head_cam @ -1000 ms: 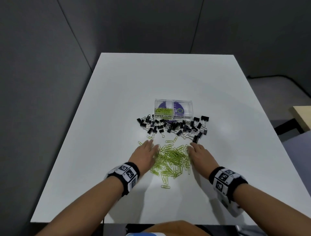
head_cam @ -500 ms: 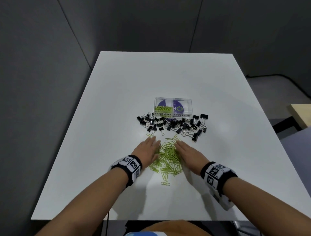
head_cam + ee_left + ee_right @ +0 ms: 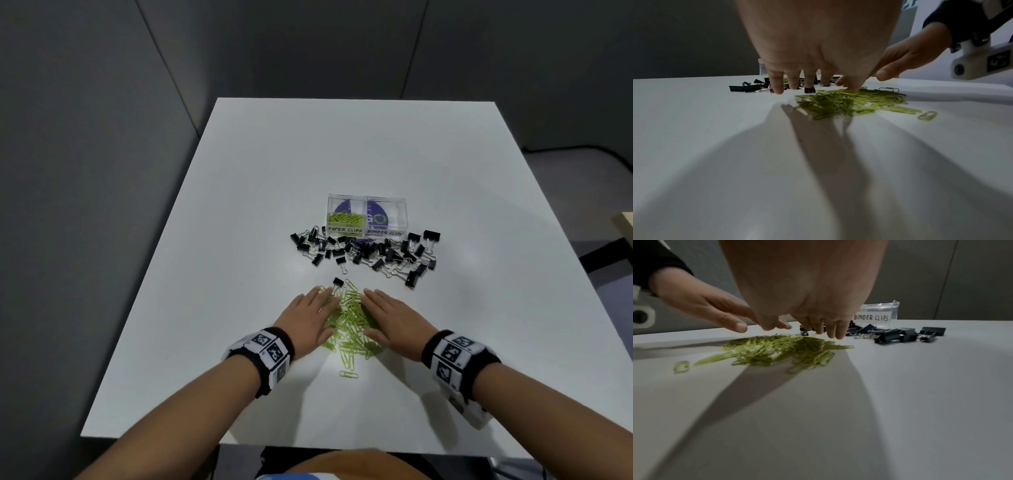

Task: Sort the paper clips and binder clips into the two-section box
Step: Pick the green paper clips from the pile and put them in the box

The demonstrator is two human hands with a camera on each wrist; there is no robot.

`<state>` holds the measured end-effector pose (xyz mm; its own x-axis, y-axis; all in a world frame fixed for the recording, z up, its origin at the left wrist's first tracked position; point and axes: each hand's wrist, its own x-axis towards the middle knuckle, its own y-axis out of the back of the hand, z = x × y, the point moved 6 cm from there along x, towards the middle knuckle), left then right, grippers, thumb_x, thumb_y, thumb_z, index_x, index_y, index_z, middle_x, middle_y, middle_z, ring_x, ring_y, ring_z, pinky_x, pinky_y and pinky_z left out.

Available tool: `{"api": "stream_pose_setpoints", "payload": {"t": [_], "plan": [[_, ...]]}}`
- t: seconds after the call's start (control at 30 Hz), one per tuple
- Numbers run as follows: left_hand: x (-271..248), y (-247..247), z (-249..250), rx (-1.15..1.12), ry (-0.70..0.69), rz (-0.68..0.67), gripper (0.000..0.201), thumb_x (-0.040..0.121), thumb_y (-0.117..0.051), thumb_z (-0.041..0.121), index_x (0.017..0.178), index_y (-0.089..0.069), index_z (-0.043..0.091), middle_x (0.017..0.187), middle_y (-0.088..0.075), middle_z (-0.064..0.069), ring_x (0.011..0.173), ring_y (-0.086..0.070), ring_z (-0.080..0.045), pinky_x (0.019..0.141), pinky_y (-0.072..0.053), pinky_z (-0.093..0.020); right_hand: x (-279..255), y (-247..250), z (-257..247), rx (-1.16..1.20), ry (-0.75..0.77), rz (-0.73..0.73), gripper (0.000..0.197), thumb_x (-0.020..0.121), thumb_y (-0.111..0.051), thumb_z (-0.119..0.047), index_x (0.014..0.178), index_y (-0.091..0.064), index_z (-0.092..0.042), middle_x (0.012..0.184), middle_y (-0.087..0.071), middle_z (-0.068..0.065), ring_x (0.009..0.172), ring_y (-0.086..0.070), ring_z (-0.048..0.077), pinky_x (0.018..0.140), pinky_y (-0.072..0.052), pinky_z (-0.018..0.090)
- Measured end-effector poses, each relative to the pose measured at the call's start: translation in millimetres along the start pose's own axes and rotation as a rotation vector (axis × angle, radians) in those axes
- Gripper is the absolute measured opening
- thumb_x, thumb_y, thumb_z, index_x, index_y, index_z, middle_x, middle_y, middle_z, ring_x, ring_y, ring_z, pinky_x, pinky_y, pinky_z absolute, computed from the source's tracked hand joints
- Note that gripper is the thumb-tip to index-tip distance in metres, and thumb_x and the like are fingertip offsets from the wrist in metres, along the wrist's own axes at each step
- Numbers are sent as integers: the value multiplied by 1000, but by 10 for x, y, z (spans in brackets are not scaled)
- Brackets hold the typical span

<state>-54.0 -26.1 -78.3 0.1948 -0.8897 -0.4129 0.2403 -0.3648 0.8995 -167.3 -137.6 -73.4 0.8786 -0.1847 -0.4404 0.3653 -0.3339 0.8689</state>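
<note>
White, smooth, matte table [image 3: 239, 205]; on it a clear plastic two-section box [image 3: 367, 216], rectangular, hand-lettered labels "PAPER CLIPS" on its left section and "BINDER CLIPS" on its right; thin yellow-green wire paper clips in the left section [image 3: 344, 218]; the right section shows no clips. Black binder clips [image 3: 368, 251], folded-metal bodies with silver wire handles, lie scattered just before the box, too many and too overlapped to count; one stray binder clip [image 3: 338, 283] lies at the far edge of the paper clip pile [image 3: 349, 322]. One single paper clip [image 3: 348, 374] lies apart on the near side. Left hand [image 3: 308, 317] and right hand [image 3: 394, 320] flank the pile, fingers straight and together, holding nothing; fingertips at the table surface; two patterned wristbands.
</note>
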Motion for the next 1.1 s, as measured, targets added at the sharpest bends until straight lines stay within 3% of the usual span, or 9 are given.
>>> {"api": "stream_pose_setpoints", "payload": {"t": [0.13, 0.3, 0.4, 0.5, 0.6, 0.7, 0.83, 1.0, 1.1], "plan": [[25, 102, -109, 1, -5, 51, 55, 100, -29, 39, 150, -11, 23, 158, -15, 2, 146, -14, -22, 116, -20, -36, -115, 71, 146, -35, -26, 103, 84, 80, -3, -65, 146, -18, -16, 152, -28, 6, 135, -33, 23, 111, -29, 35], [285, 254, -116, 44, 23, 8, 56, 100, -28, 39, 150, -8, 23, 159, -10, 2, 146, -12, -25, 117, -19, -41, -132, -71, 126, -74, 13, -13, 100, 67, 20, -69, 148, -8, -17, 157, -13, 6, 143, -18, 27, 116, -22, 39], [432, 421, -189, 16, 103, 70, 55, 100, -30, 40, 149, -15, 19, 158, -16, -2, 145, -18, -24, 116, -25, -42, -148, -35, 86, -49, -8, 20, 86, 82, -13, -71, 148, -9, -16, 157, -14, 9, 143, -19, 28, 116, -20, 39], [409, 436, -77, 13, -32, 87, 58, 94, -39, 50, 144, -27, 23, 151, -32, -2, 134, -36, -21, 108, -39, -38, -169, 7, 88, -46, 14, 26, 93, 80, -54, -58, 148, -10, -13, 156, -14, 14, 141, -20, 30, 115, -22, 40], [257, 228, 57, 46, -105, -11, 75, 84, -47, 63, 145, -25, 25, 152, -29, -3, 135, -34, -24, 107, -38, -42, -142, 37, 84, -70, 3, -11, 95, 77, -62, -52, 147, -13, -11, 154, -19, 13, 138, -24, 31, 112, -27, 40], [173, 60, 134, 56, -68, -35, 84, 82, -52, 61, 148, -17, 23, 155, -19, -7, 141, -21, -26, 109, -32, -45, -51, 117, 48, -17, -24, 45, 71, 84, -60, -35, 142, -28, -10, 145, -34, 10, 127, -35, 29, 102, -38, 37], [202, 89, 149, 14, -17, 40, 65, 91, -50, 44, 145, -23, 21, 151, -25, -6, 136, -29, -25, 104, -37, -40, 39, 234, 23, 19, -72, 115, 42, 88, -51, -21, 128, -41, -14, 128, -44, 7, 112, -45, 25, 82, -48, 35], [201, 116, 129, -19, 18, 25, 76, 84, -52, 54, 145, -21, 21, 150, -25, -6, 135, -29, -26, 104, -37, -43, 108, 165, 19, 10, -70, 17, 93, 71, -66, -50, 143, -17, -20, 144, -29, 7, 123, -39, 27, 97, -44, 41], [225, 117, 141, -32, 31, 28, 76, 84, -56, 51, 145, -21, 22, 147, -28, -6, 132, -31, -26, 101, -40, -41, 151, 135, -4, -42, -75, 12, 94, 70, -68, -51, 143, -18, -20, 140, -33, 8, 120, -39, 27, 95, -44, 40]]}}
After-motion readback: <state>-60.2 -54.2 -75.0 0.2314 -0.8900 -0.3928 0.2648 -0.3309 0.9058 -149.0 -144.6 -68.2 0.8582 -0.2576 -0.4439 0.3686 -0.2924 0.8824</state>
